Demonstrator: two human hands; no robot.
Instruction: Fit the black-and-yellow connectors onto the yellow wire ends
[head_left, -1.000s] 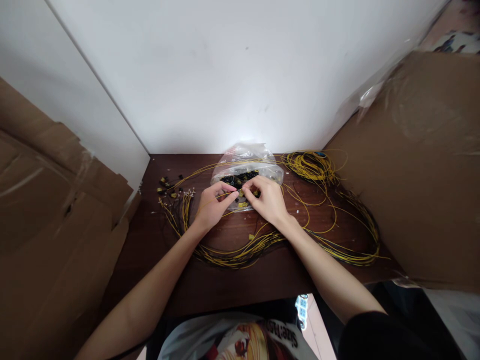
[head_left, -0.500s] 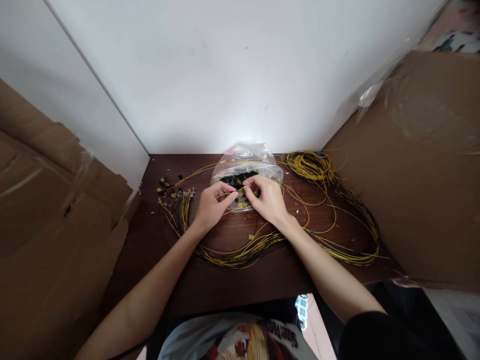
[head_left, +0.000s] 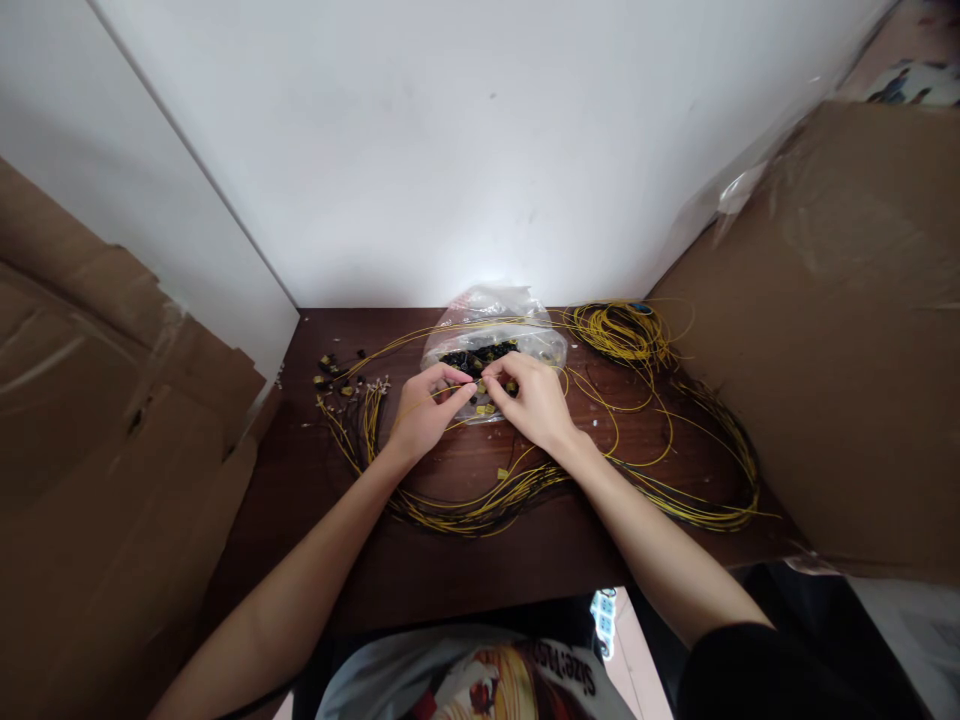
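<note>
At centre frame on a dark table (head_left: pixel 450 570), a clear plastic bag (head_left: pixel 487 302) of small black and yellow parts sits just above the left hand (head_left: pixel 424 412) and right hand (head_left: pixel 534 402), both pinched on a yellow wire (head_left: pixel 456 393), its end hidden by fingertips.

The person's printed shirt (head_left: pixel 450 685), showing at the bottom edge of the view, is carrying the only readable lettering: the word "size:" in dark print, appearing upside down, with a few digits after it that are too skewed to make out.
</note>
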